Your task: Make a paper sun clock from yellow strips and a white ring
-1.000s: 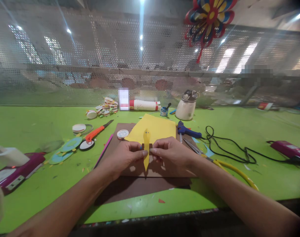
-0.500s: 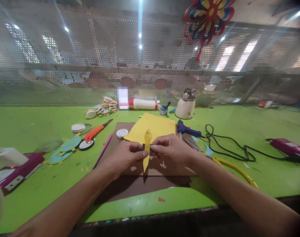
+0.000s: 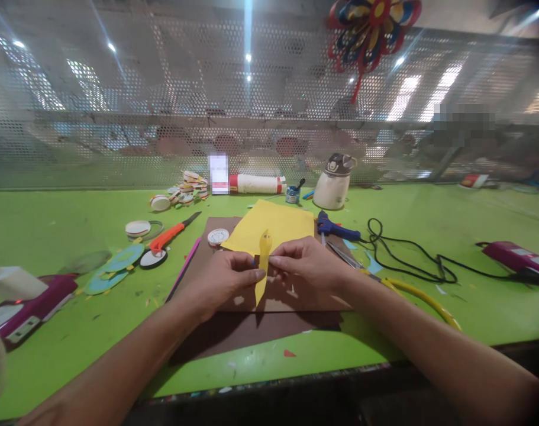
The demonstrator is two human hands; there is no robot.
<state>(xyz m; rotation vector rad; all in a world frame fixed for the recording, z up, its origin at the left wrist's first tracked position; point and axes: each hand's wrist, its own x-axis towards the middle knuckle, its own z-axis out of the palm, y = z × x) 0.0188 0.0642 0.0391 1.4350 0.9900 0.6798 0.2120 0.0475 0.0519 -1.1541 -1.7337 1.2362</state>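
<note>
A narrow yellow paper cut-out with a small face at its top and a pointed lower end stands upright between my hands, with a small brown piece across its middle. My left hand pinches it from the left, fingers closed. On the right side, my right hand pinches it with fingers closed. Both hands hover over a brown sheet that lies on the green table. A yellow sheet lies on the brown one just beyond the hands.
Yellow-handled scissors and a blue glue gun with a black cord lie to the right. An orange knife, paper discs and tape rolls lie left. A white jug stands by the mesh wall.
Both hands, with the yellow cut-out between them, have lifted slightly and the cut-out leans a little more to the right at its top.
</note>
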